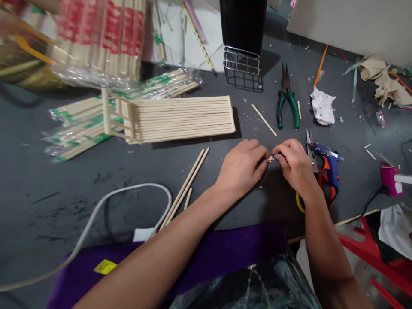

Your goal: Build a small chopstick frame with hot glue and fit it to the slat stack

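Observation:
My left hand point(243, 165) and my right hand point(294, 165) meet over the dark table, fingertips almost touching. Both are closed in a pinch on small pale stick pieces point(271, 159), whose shape is mostly covered by the fingers. A thin short stick point(264, 120) lies just beyond the hands. Green-handled pliers point(287, 101) rest farther back. Beside my right hand are a blue glue gun point(328, 161) and scissors point(310, 150), partly hidden by the wrist. Left of the hands, a small frame of glued sticks point(183, 118) with a raised end sits on the table.
Long chopsticks point(185, 189) lie by my left forearm. Wrapped chopsticks point(83, 120) and a larger red-printed pack point(103, 38) are at the left. A phone point(243, 25) stands in a wire holder point(242, 61). Crumpled paper point(322, 106) and a white cable point(96, 210) are also there.

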Demonstrator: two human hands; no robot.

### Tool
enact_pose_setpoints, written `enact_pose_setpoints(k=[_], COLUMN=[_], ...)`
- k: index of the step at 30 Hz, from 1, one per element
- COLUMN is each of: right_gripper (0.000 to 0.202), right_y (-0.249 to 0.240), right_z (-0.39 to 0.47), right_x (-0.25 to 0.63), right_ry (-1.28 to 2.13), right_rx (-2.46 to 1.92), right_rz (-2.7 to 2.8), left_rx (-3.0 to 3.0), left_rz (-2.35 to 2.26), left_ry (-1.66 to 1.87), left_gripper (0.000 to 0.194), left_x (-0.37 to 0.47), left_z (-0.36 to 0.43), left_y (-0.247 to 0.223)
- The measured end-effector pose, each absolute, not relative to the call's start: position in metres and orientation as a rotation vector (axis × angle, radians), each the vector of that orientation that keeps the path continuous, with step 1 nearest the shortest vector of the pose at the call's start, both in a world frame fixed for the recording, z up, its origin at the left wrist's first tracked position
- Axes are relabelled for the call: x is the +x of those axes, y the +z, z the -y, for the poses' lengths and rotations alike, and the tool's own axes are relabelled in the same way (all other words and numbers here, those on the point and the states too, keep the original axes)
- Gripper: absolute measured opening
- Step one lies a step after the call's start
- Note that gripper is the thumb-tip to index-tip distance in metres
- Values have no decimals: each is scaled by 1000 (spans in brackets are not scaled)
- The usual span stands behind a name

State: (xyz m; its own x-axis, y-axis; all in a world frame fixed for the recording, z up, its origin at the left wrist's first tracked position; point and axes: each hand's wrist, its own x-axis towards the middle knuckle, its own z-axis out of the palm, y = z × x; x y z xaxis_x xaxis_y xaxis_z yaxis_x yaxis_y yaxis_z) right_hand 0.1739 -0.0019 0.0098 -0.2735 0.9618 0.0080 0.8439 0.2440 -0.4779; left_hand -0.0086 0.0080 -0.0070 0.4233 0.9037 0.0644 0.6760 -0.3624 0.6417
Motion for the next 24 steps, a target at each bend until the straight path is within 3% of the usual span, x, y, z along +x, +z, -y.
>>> enact_pose_setpoints(k=[5,24], right_gripper=[22,19], right_y=[10,12], right_z=[2,2], right_x=[173,173], right_ry=[540,572], right_rx=[-1661,-1639], right_rz=[2263,2229], left_rx=[2178,2208], left_rz=[-1344,-1377], left_ry=[559,516], left_gripper=[22,17], left_x=[-8,-7], left_z=[-8,-6], left_y=[-8,-3])
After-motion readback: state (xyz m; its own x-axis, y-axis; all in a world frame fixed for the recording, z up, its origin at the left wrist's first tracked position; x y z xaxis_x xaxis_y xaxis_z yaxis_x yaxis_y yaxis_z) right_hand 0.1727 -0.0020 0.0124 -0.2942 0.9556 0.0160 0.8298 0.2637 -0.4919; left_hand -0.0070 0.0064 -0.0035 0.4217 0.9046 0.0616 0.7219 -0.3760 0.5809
